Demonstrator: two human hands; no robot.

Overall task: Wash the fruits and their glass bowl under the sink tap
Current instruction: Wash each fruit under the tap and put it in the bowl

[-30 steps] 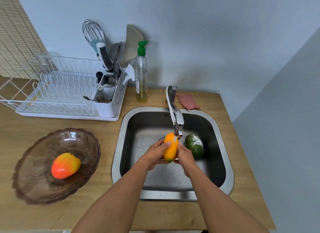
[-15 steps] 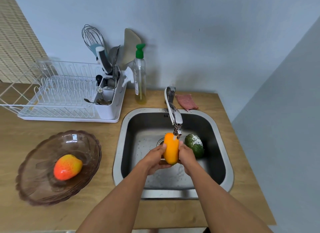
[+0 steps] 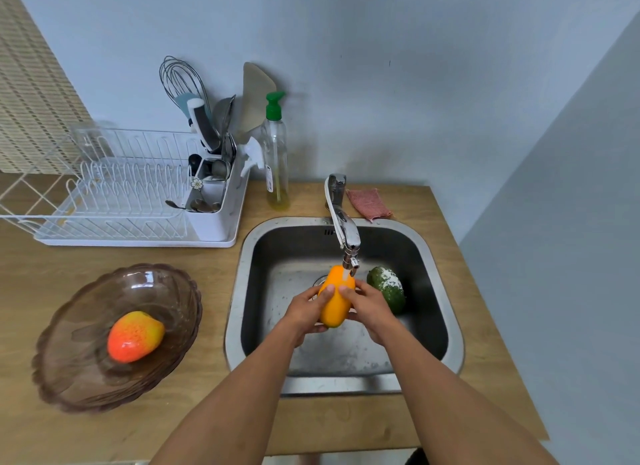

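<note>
An orange-yellow fruit (image 3: 335,303) is held over the steel sink (image 3: 346,383), right under the tap spout (image 3: 350,257), and water runs onto its top. My left hand (image 3: 306,310) grips its left side and my right hand (image 3: 369,305) grips its right side. A green fruit (image 3: 387,288) with white specks lies in the sink just right of my right hand. On the counter at the left stands a brown glass bowl (image 3: 74,371) with a red-orange fruit (image 3: 134,336) inside it.
A white dish rack (image 3: 114,201) with a utensil holder (image 3: 214,201) stands at the back left. A soap bottle (image 3: 277,160) with a green pump stands beside it. A pink cloth (image 3: 369,203) lies behind the sink. Walls close the back and right.
Both hands stay on the orange-yellow fruit under the tap; my fingers have shifted a little over its surface and it stands more upright. The view has tilted slightly.
</note>
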